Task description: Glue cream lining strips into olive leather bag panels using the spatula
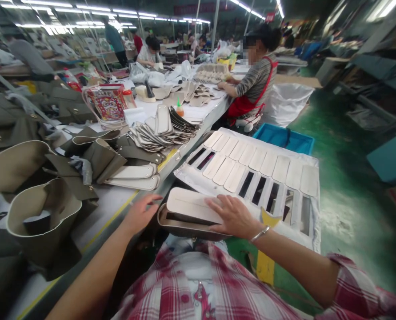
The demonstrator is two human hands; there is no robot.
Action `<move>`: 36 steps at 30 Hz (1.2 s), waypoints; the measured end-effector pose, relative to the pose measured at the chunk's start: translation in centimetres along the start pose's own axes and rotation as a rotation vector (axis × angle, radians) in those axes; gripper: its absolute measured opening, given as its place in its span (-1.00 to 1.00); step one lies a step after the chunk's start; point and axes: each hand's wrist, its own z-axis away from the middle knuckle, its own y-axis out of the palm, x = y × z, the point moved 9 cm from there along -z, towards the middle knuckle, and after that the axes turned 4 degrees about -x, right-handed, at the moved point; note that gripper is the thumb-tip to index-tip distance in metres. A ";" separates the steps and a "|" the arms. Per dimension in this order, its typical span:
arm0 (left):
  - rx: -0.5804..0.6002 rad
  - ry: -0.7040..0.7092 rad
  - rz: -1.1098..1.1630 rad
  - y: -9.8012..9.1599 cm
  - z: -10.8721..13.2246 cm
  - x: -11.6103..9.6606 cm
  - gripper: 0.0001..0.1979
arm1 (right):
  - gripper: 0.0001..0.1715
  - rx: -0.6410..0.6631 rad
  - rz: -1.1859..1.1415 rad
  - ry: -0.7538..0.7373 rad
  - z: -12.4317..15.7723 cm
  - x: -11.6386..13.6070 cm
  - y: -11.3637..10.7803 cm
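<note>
A dark bag body (193,232) lies on its side at my lap, its pale-lined opening facing me. Across its top is a long, pale panel (191,205) with rounded corners. My right hand (233,215) grips the panel's right end, its fingers spread over the top and its thumb at the near edge. My left hand (142,214) is just off the bag's left end, fingers apart and holding nothing. To the right, a white-covered rack (313,222) carries rows of similar pale panels (282,171), with dark slots between some white strips.
Olive bag bodies (46,218) crowd the left bench, beside stacked flaps (164,122) and a glue bottle (179,107). A co-worker in a red apron (251,100) sits at the bench farther back. A blue crate (284,138) stands behind the rack.
</note>
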 end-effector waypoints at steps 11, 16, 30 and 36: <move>-0.091 -0.320 0.176 4.9 1.7 4.4 -0.45 | -0.41 0.127 0.053 -0.172 -0.6 3.5 1.7; 0.058 -0.320 0.113 5.2 0.9 5.5 -0.37 | -0.37 0.232 -0.011 -0.210 -1.3 3.6 2.6; 0.419 0.420 -0.295 13.5 0.9 -6.7 -0.26 | -0.48 0.502 -0.552 0.084 -2.3 0.5 4.3; 0.470 0.486 -0.379 13.8 0.8 -5.4 -0.22 | -0.40 0.665 -1.157 0.841 4.4 -6.1 6.3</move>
